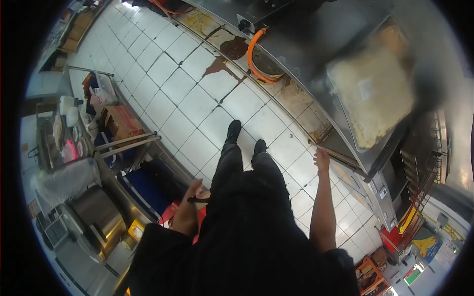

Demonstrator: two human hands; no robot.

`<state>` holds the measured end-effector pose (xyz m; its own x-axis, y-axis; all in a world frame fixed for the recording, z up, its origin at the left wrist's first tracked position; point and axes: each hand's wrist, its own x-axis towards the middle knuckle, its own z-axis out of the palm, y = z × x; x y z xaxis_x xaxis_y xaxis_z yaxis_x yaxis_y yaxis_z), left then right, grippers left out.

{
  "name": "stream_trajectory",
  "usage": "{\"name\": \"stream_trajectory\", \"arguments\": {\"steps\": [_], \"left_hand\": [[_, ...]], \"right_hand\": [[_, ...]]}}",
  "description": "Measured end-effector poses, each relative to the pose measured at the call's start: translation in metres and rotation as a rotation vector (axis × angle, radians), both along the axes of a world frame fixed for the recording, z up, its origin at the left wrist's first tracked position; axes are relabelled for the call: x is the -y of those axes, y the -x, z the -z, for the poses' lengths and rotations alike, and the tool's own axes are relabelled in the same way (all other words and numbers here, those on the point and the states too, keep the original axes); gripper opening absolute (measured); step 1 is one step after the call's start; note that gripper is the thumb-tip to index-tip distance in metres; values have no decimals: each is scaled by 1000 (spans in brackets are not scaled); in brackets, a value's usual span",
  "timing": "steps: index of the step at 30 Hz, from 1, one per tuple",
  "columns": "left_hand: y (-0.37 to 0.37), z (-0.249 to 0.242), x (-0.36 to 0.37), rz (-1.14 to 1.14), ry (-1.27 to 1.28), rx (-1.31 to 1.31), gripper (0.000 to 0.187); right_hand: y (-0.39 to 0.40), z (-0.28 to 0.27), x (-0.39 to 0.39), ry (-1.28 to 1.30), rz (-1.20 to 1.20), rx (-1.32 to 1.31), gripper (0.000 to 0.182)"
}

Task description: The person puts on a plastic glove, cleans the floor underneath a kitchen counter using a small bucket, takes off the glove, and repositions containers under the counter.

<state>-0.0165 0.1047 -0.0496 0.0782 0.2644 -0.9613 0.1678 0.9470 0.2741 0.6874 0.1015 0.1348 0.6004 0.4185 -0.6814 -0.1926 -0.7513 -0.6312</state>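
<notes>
My left hand (196,187) hangs low beside my leg, its fingers loosely bent with nothing in them; a dark band (198,200) circles the wrist. Nearest to it is the metal rack (148,135) on the left, with a dark blue item (148,185) on its lower level. My right hand (322,159) reaches down beside the front edge of the steel counter (308,44), fingers slightly curled and apart, holding nothing. On that counter lies a tray (351,129) with a pale, flat slab (373,89) in it, a small white square on top.
White floor tiles (187,98) run ahead between the two sides. An orange hose (252,54) drops from the counter beside a bucket (266,69). A cardboard box (123,122) and a steel drum-shaped vessel (94,217) stand left. A red crate (370,276) is low at right.
</notes>
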Motion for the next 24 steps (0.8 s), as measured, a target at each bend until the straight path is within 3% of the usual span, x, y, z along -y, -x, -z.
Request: {"name": "stream_trajectory", "arguments": {"steps": [1,3,4,5,7,8,9,12,14,16,17,20,21,23,24], "left_hand": [[-4,32,-44,105,-75,-76,40],[-23,99,-145,924,-449,-467,47],[-38,130,-194,1133,-591,-646,51],[-58,126,-240,1121,-683,-602,48],[-150,80,-323,639,-665,-603,42],[-196,50,-353,535,-678,-509,40],[-234,53,-378,511,-675,-437,39],[-325,141,-423,507,-841,-264,36],[-382,211,-436,467,-943,-228,32],[-420,271,-445,608,-1023,-230,31],[-436,277,-452,668,-1014,-255,33],[-457,360,-491,508,-1276,-313,38],[-460,377,-515,530,-1253,-449,41],[-457,389,-569,611,-1290,-693,47],[-455,406,-596,559,-1406,-663,47]], "right_hand": [[8,9,-2,6,14,42,25],[17,44,-9,27,-45,193,23],[23,63,-17,11,-116,300,20],[28,79,-24,15,-181,341,18],[42,108,-53,16,-264,426,15],[53,118,-75,12,-287,470,13],[61,132,-97,-12,-351,503,14],[56,259,-140,-146,-458,488,14],[55,313,-183,-205,-533,425,18],[55,362,-229,-224,-667,400,22],[51,388,-249,-208,-767,410,23],[38,454,-299,-158,-1118,554,25],[40,476,-313,-137,-1238,612,25],[46,509,-332,-62,-1322,636,28],[50,523,-333,-51,-1309,677,30]]}}
